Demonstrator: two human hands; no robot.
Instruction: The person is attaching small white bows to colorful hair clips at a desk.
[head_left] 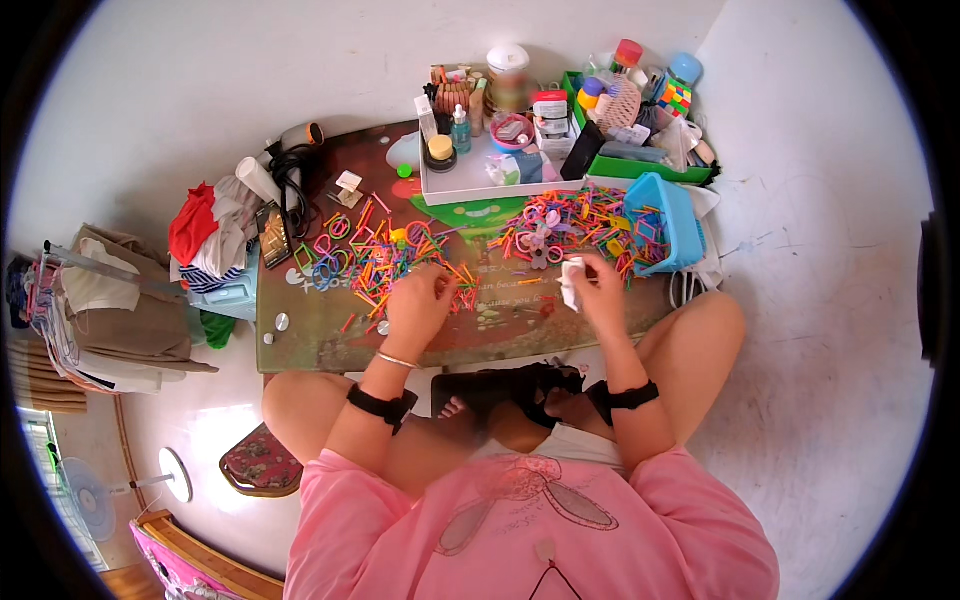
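My left hand [420, 298] hovers at or just above the right side of a pile of small coloured plastic sticks and rings [375, 262]. Its fingers are curled together, and anything between them is too small to make out. In my right hand [602, 290], a crumpled white tissue [572, 283] is pinched between thumb and fingers. Beyond that hand lies a second pile of coloured plastic pieces [585, 222], with small flower shapes [538, 240] at its near left. A light-blue plastic basket [683, 225] lies tipped on its side, its mouth toward this pile, with pieces inside.
A white tray [450, 190] of bottles, jars and boxes stands at the table's back. Beside it sits a green box [640, 172] of toiletries. Folded clothes [215, 225], a hair dryer [298, 136] and a dark palette [273, 237] line the left. A wall bounds the right.
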